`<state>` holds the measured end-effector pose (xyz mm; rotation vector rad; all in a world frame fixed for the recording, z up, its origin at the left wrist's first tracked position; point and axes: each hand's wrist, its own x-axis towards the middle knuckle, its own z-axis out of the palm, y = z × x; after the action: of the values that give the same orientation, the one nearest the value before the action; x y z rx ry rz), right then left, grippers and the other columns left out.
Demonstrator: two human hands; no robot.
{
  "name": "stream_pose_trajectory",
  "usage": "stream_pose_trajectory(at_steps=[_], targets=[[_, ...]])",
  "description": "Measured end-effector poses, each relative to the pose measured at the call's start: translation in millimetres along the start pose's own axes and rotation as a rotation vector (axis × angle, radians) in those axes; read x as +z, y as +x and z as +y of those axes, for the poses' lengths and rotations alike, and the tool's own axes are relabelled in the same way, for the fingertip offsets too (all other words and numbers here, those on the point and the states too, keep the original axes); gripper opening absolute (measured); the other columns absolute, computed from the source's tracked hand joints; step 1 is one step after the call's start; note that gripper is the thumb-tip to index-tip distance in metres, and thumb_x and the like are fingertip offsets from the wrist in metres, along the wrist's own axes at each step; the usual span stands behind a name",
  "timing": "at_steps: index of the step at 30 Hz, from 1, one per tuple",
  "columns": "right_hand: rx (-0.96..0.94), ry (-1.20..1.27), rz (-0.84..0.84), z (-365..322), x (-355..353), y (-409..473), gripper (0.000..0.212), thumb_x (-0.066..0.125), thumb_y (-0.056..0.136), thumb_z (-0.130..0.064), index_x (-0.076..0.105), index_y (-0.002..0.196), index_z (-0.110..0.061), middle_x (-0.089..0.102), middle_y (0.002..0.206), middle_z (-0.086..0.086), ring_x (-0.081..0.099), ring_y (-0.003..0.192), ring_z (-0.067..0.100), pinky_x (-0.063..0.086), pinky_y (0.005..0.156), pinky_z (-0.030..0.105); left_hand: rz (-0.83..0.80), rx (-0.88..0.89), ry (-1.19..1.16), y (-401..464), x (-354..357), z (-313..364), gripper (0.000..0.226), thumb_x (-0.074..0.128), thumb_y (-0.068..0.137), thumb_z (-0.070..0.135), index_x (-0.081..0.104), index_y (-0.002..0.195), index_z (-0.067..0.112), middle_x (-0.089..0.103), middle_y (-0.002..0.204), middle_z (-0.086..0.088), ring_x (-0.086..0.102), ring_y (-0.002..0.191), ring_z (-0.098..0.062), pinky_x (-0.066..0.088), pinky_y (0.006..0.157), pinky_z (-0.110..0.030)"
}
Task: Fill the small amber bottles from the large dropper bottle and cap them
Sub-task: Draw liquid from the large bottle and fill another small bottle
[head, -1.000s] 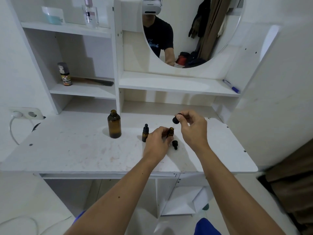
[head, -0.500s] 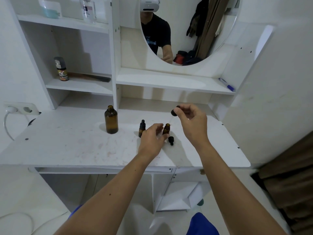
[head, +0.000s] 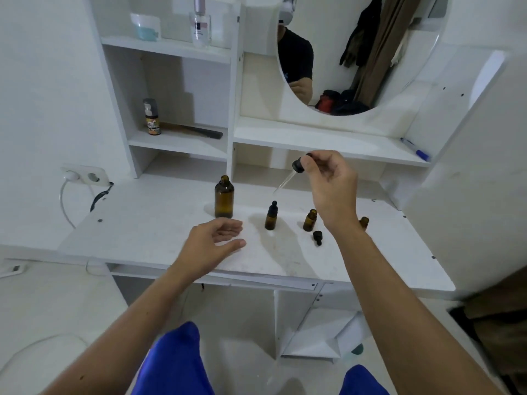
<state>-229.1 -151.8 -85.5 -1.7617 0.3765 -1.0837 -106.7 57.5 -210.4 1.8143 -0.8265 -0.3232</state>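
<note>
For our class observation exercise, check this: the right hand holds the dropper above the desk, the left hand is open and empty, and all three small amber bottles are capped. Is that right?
Not quite. In the head view only one small amber bottle wears its cap; the second and third stand open, a loose cap lying on the desk. The rest holds: the right hand holds the dropper above the desk, and the left hand is open and empty.

Uncapped large amber bottle [head: 224,197] stands upright left of three small bottles [head: 271,215].
</note>
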Motion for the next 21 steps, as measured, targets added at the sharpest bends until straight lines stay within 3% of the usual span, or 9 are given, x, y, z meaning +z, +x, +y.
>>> stream_pose_trajectory(at_steps=[3,6,10,13,17,21], targets=[[-0.005,0.044,-0.032,-4.3,29.1,3.4,0.006,0.073,0.099,-0.007,0.072,0.105,-0.009,0.076,0.096,-0.002,0.074,0.090,0.003,0.056,0.087,0.017,0.117,-0.073,-0.060,1.8,-28.7,-13.5,0.049,0.090,0.080,0.028,0.071,0.125,0.021,0.077,0.111,0.011,0.073,0.103,-0.003,0.058,0.098,-0.025],[-0.018,0.055,-0.055,-7.8,55.5,7.6,0.007,0.073,0.099,-0.010,0.073,0.106,-0.010,0.077,0.098,-0.002,0.075,0.093,0.005,0.057,0.088,0.019,0.202,-0.125,-0.101,10.8,-34.3,-17.0,0.068,0.092,0.076,0.036,0.064,0.135,0.019,0.071,0.127,0.008,0.068,0.115,-0.008,0.054,0.106,-0.032],[-0.031,0.058,-0.074,-11.9,79.6,13.8,0.008,0.072,0.100,-0.011,0.073,0.107,-0.010,0.077,0.097,-0.005,0.074,0.093,0.003,0.056,0.089,0.018,0.264,-0.129,-0.084,28.3,-27.5,-15.4,0.083,0.094,0.073,0.038,0.057,0.144,0.015,0.064,0.140,0.001,0.061,0.127,-0.015,0.048,0.107,-0.027],[-0.036,0.074,-0.085,-12.5,91.0,18.6,0.008,0.071,0.100,-0.008,0.073,0.108,-0.005,0.077,0.096,-0.002,0.074,0.090,0.002,0.056,0.087,0.017,0.283,-0.124,-0.103,40.5,-23.7,-13.4,0.080,0.095,0.072,0.033,0.060,0.140,0.013,0.068,0.135,-0.001,0.064,0.123,-0.015,0.051,0.106,-0.024],[-0.055,0.041,-0.126,-7.4,101.0,21.8,0.007,0.071,0.100,-0.008,0.072,0.107,-0.006,0.077,0.095,-0.002,0.074,0.087,-0.001,0.056,0.084,0.015,0.292,-0.118,-0.106,49.4,-20.5,-12.6,0.065,0.094,0.074,0.023,0.066,0.132,0.014,0.072,0.116,0.004,0.066,0.102,-0.006,0.051,0.085,-0.004],[-0.056,-0.010,-0.158,-0.6,108.9,22.6,0.006,0.073,0.099,-0.012,0.074,0.105,-0.011,0.078,0.097,-0.002,0.075,0.091,0.004,0.057,0.087,0.017,0.307,-0.124,-0.102,53.4,-21.1,-14.4,0.057,0.091,0.078,0.020,0.068,0.129,0.014,0.072,0.112,0.004,0.068,0.104,-0.012,0.052,0.082,-0.008]])
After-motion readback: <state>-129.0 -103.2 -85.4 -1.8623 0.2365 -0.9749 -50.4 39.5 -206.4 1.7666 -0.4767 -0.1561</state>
